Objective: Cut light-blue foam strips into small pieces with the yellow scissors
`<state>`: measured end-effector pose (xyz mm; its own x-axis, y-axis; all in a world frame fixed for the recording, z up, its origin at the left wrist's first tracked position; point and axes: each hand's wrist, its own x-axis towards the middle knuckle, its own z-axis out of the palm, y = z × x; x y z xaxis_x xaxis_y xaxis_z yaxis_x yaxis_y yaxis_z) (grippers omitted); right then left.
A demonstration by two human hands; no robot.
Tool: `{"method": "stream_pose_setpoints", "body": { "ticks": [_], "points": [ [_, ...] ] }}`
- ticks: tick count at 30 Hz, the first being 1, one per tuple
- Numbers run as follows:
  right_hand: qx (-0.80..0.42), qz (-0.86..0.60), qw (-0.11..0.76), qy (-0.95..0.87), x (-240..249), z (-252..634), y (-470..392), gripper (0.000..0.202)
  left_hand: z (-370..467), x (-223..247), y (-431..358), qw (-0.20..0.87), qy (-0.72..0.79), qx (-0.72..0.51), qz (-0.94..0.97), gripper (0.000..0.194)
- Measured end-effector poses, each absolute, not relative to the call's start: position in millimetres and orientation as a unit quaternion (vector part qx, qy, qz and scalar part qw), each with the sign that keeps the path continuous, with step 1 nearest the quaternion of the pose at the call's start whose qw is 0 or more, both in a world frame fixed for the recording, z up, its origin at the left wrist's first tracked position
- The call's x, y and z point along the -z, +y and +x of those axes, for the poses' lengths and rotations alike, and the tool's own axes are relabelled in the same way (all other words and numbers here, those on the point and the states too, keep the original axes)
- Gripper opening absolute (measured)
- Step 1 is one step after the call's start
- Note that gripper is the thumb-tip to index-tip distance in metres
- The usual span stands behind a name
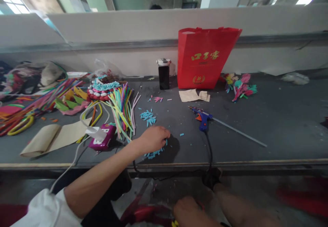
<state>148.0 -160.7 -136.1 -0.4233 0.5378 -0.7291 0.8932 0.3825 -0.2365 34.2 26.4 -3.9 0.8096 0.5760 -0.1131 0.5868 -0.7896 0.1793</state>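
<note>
Small blue strips [153, 154], short cut pieces, flat, matte, loose heap, lying every which way on dark grey tabletop [287, 128] near its front edge; heap partly covered by left hand [153, 139], a bit of blue showing right at the fingertips, can't tell if pinched or just touching. Second blue pile [148, 117] just beyond the hand, same kind of pieces, jumbled, apart from first heap. Single blue piece [181, 134] off to the right, lying flat by itself, well clear of both piles.
</note>
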Motion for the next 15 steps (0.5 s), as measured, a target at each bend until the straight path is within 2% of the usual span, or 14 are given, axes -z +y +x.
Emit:
{"method": "stream_pose_setpoints", "body": {
  "ticks": [7, 15],
  "points": [
    [0.301, 0.464, 0.277, 0.786, 135, 151, -161, 0.025, 30, 4, 32, 0.163, 0.297, 0.001, 0.941, 0.024],
    [0.292, 0.451, 0.268, 0.800, 132, 147, -162, 0.021, 42, -3, 17, -0.014, 0.239, 0.064, 0.969, 0.017]
  ]
}}
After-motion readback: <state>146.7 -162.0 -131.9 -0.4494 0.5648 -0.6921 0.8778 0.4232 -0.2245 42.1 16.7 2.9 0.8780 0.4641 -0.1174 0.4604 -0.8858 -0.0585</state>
